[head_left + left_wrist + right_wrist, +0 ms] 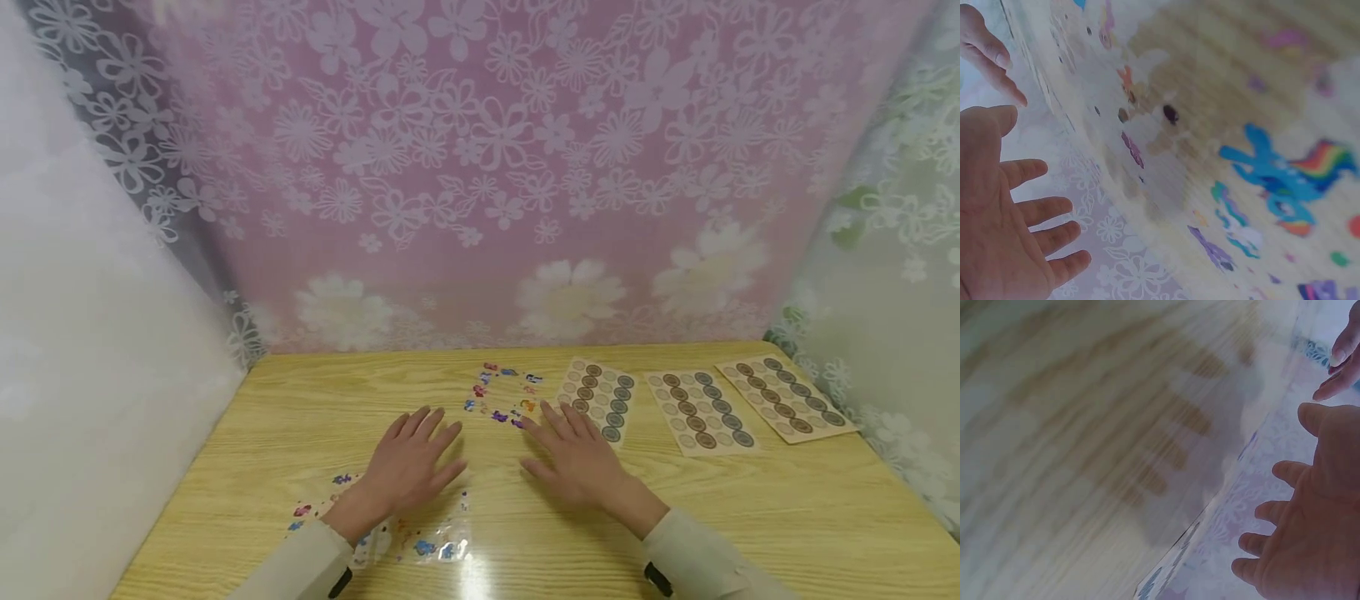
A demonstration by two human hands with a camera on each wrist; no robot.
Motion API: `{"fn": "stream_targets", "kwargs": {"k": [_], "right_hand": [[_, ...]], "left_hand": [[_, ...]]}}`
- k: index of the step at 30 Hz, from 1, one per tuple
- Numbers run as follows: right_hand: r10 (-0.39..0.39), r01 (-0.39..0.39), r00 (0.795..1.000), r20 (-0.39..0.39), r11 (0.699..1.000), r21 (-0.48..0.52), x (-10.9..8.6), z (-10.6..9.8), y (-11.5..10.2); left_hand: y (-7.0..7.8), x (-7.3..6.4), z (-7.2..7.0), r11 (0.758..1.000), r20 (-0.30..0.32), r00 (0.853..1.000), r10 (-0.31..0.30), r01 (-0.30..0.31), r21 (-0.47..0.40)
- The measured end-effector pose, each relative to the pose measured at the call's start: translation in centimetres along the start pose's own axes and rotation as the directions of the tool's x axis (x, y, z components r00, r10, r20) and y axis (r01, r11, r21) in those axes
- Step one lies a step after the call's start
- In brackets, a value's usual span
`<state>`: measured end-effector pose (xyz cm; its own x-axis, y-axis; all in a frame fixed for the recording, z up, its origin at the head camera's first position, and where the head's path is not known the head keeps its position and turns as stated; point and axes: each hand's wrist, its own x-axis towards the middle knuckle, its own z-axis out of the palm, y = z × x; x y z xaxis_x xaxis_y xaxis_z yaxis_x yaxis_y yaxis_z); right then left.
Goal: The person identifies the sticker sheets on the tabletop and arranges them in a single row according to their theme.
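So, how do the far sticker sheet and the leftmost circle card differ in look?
The sheet is see-through, with the table showing between its stickers, while the card is opaque tan. The sheet carries small multicoloured figures; the card carries brown, grey and pale circles. The sheet's figures are irregularly shaped; the card's circles are uniformly round, in straight lines. Both lie flat on the table.

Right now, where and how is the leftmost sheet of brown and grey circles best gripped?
Probably pinch the leftmost sheet by its right edge, from the right: it lies flat with that edge uncovered, whereas in the head view the right hand overlaps its near-left part.
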<state>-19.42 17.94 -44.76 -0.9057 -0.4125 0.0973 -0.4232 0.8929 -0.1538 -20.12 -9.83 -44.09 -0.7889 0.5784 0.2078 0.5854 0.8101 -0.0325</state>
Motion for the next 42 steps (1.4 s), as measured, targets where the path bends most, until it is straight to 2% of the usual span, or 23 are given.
{"fn": "stream_targets", "kwargs": {"k": [5, 9, 12, 14, 16, 19, 22, 27, 29, 31, 34, 37, 39, 42], "right_hand": [[0.025, -0.025, 1.000, -0.007, 1.000, 0.017, 0.2, 0.2, 1.0], [0.034, -0.033, 0.999, -0.042, 0.999, 0.023, 0.6, 0.5, 1.8], [0.048, -0.045, 0.996, -0.070, 0.998, 0.035, 1.1, 0.8, 2.4], [0.055, -0.050, 0.995, -0.083, 0.997, 0.061, 1.6, 0.8, 2.6], [0.065, -0.058, 0.995, -0.080, 0.994, 0.093, 2.2, 0.8, 2.8], [0.090, -0.077, 0.994, -0.061, 0.980, 0.184, 3.1, 0.5, 2.9], [0.131, -0.112, 0.990, -0.042, 0.945, 0.306, 4.0, 0.3, 3.1], [0.176, -0.139, 0.984, -0.036, 0.872, 0.469, 5.3, 0.2, 3.6], [0.188, -0.147, 0.982, -0.029, 0.843, 0.518, 5.7, 0.3, 3.8], [0.197, -0.151, 0.980, -0.021, 0.812, 0.563, 6.1, 0.4, 4.0], [0.213, -0.159, 0.977, -0.006, 0.751, 0.641, 6.8, 0.5, 4.2], [0.226, -0.173, 0.974, 0.017, 0.697, 0.695, 7.4, 0.6, 4.5], [0.239, -0.186, 0.971, 0.028, 0.673, 0.715, 7.9, 0.6, 4.6], [0.245, -0.193, 0.969, 0.030, 0.676, 0.712, 8.4, 0.7, 4.8]], "left_hand": [[0.0, 1.0, 0.5, 0.999, 0.005, 1.000, 0.002, -0.003, 0.032], [0.0, 2.0, 0.8, 1.000, -0.018, 1.000, 0.006, -0.005, 0.029], [-0.1, 3.0, 0.9, 0.997, -0.005, 1.000, -0.030, 0.030, -0.069], [-0.3, 3.7, 0.9, 0.982, 0.026, 0.997, -0.076, 0.080, -0.173], [-0.6, 4.4, 0.9, 0.949, 0.064, 0.989, -0.131, 0.144, -0.282], [-1.2, 5.4, 0.7, 0.876, 0.094, 0.974, -0.205, 0.225, -0.427], [-1.8, 6.4, 0.7, 0.799, 0.103, 0.960, -0.259, 0.273, -0.536], [-2.8, 8.0, 1.2, 0.707, 0.103, 0.956, -0.274, 0.273, -0.653], [-3.1, 8.5, 1.5, 0.664, 0.109, 0.955, -0.275, 0.271, -0.697], [-3.4, 9.0, 1.9, 0.610, 0.120, 0.953, -0.276, 0.271, -0.745], [-3.8, 9.6, 2.4, 0.544, 0.135, 0.952, -0.276, 0.271, -0.794], [-4.2, 10.0, 3.0, 0.504, 0.146, 0.951, -0.274, 0.271, -0.820], [-4.4, 10.3, 3.4, 0.482, 0.155, 0.949, -0.275, 0.275, -0.832], [-4.6, 10.9, 3.9, 0.459, 0.163, 0.949, -0.269, 0.276, -0.844]]}}
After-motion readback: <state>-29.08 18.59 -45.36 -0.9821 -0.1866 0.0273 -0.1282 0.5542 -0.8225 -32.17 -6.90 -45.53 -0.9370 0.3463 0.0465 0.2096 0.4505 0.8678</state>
